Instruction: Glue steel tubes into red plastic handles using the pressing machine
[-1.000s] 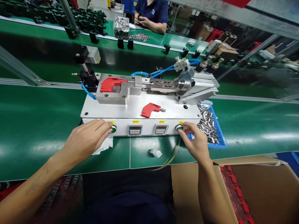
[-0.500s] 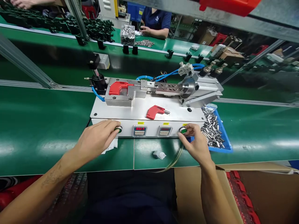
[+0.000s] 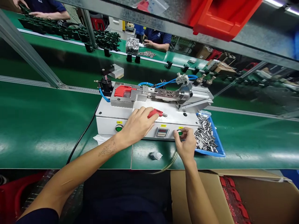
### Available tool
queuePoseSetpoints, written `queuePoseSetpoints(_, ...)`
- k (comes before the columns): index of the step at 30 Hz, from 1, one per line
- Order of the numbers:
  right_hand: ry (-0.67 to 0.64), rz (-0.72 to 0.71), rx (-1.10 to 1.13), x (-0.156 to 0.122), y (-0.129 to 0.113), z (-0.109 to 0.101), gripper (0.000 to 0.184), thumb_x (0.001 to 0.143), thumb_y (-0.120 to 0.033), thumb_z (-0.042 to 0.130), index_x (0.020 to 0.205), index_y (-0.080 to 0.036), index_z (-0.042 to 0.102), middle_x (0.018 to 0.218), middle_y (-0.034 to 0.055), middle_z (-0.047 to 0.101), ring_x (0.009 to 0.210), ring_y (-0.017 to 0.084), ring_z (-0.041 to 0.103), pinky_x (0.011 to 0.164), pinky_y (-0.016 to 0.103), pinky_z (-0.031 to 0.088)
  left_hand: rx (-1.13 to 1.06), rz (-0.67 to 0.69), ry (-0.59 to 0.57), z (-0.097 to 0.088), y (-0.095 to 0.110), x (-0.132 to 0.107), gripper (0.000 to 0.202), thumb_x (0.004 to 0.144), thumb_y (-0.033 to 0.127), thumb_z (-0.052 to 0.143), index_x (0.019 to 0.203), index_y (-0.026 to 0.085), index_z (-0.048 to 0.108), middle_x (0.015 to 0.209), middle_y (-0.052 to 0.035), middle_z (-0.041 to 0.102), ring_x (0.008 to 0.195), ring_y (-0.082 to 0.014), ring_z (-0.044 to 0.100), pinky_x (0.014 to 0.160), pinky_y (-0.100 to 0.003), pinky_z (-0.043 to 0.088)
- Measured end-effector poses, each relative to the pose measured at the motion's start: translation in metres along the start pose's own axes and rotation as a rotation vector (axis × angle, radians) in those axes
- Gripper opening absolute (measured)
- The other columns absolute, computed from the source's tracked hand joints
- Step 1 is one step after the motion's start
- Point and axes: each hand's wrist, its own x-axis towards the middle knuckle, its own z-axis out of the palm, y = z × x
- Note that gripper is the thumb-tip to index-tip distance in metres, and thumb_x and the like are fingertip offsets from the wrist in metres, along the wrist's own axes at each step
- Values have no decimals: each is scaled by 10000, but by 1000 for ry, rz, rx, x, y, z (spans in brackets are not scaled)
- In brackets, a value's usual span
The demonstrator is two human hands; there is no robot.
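My left hand (image 3: 140, 124) reaches over the front of the bench machine (image 3: 109, 119), its fingers closed around the grip end of a red pistol-shaped handle (image 3: 156, 112) with metal prongs. That handle lies on the machine's top plate. My right hand (image 3: 187, 141) is curled at the right green push button (image 3: 179, 133), thumb and fingers around its rim. A second red pistol-shaped handle (image 3: 121, 91) sits in the metal fixture at the upper left of the machine, in line with a metal rod. The left green push button (image 3: 119, 128) is uncovered.
A blue tray (image 3: 220, 146) of metal pins stands right of the machine. A small white bottle (image 3: 156, 155) lies in front, near thin tubes. A red bin (image 3: 217, 21) rests on the shelf overhead. Co-workers sit across the bench. An open carton (image 3: 263, 199) is at lower right.
My left hand has left the left green button and moved right onto the loose red handle. My right hand stays at its button. The view has shifted.
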Motion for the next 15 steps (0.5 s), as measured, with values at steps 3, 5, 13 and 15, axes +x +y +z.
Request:
queuePoseSetpoints(3,5,1,11,-1,1,1,305,981,-529,612,983,-236,526,754,-10,527,647,185,513,646,325,432,-59,59,87,-2,-7,-9,181,1024,69,588,1177,120,670,1191,-152,725,953,-265,676,778,-383,587)
queuePoseSetpoints(5,17,8,11,-2,3,3,308,974,-528,622,987,-236,526,760,-7,538,650,185,515,648,327,437,-129,83,175,-7,-10,-18,180,1040,72,588,1199,109,665,1150,-147,742,977,-250,690,837,-379,607)
queuePoseSetpoints(13,42,5,35,2,2,7,366,966,-590,620,979,-231,546,751,-6,536,630,185,532,626,345,442,-49,-141,451,-58,-32,-105,258,964,94,740,1186,220,703,1060,-54,791,958,-219,759,847,-376,625)
queuePoseSetpoints(15,54,18,47,5,5,9,428,915,-654,661,943,-242,549,740,-2,532,614,195,538,618,368,438,99,-316,560,-68,-53,-143,171,966,148,729,1124,211,713,1028,-60,787,935,-235,766,841,-404,625)
